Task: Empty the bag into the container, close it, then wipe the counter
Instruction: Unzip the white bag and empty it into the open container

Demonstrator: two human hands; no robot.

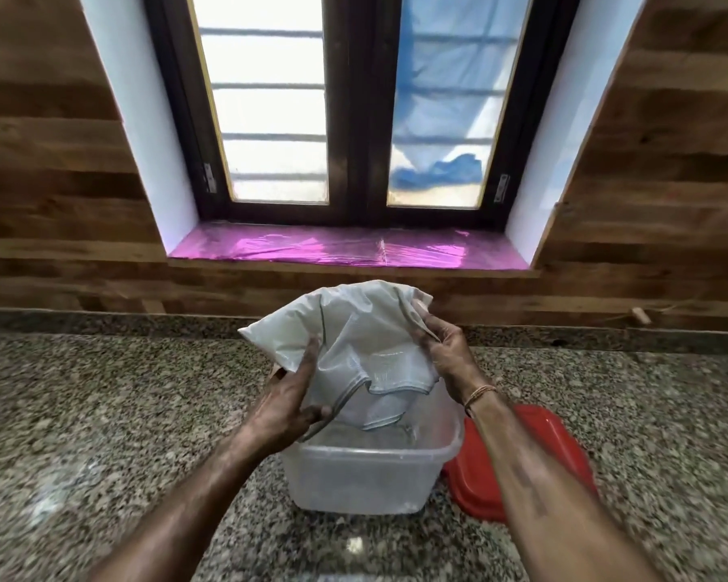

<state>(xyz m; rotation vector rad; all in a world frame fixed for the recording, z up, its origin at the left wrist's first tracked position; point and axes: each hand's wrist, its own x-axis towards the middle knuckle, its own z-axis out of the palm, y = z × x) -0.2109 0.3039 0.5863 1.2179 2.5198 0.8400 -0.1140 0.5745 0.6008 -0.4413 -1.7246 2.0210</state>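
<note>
A pale, translucent plastic bag [354, 329] is held tipped over a clear square container [366, 476] on the granite counter [102, 413]. The bag's open mouth hangs down into the container. My left hand [295, 396] grips the bag's left side near the mouth. My right hand [442, 350] pinches the bag's upper right part. The bag still bulges at its raised far end. What lies inside the container is hard to make out. A red lid [522, 459] lies on the counter just right of the container, partly behind my right forearm.
A wood-panelled wall runs behind the counter, with a window and a pink foil-covered sill [345, 247] above. A small wooden peg [641, 316] sits on the back ledge at the right. Bare granite spreads to the left and right of the container.
</note>
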